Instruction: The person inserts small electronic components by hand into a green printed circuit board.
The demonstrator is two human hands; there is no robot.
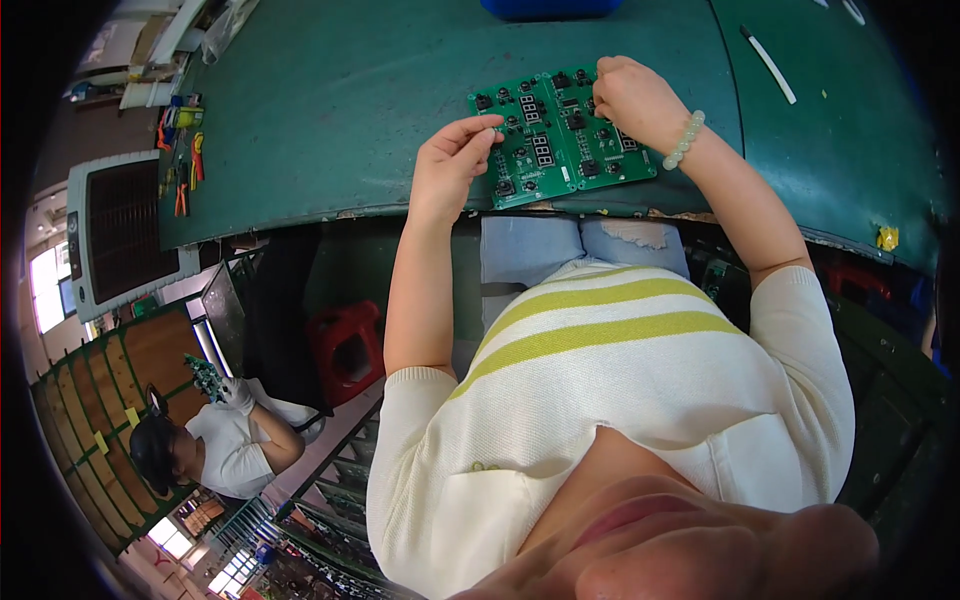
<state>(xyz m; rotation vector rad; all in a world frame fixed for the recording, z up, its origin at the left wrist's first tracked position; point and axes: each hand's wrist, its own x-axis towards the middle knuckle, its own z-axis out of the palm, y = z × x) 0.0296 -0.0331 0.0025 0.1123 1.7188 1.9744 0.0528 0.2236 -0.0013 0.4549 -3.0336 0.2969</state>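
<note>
A green circuit board panel lies flat on the green table, close to its front edge. Black button-like parts and white-segmented digit displays are mounted on it. At the panel's left edge is my left hand, thumb and forefinger brought together in a pinch; whatever is between them is too small to make out. My right hand, with a pale green bead bracelet at the wrist, bends over the panel's upper right part. Its fingers are closed and their tips are hidden, so anything held there cannot be seen.
A white pen-like stick with a black end lies to the right. Pliers and other hand tools sit at the left edge, and a blue container at the far edge. A co-worker at lower left holds a circuit board.
</note>
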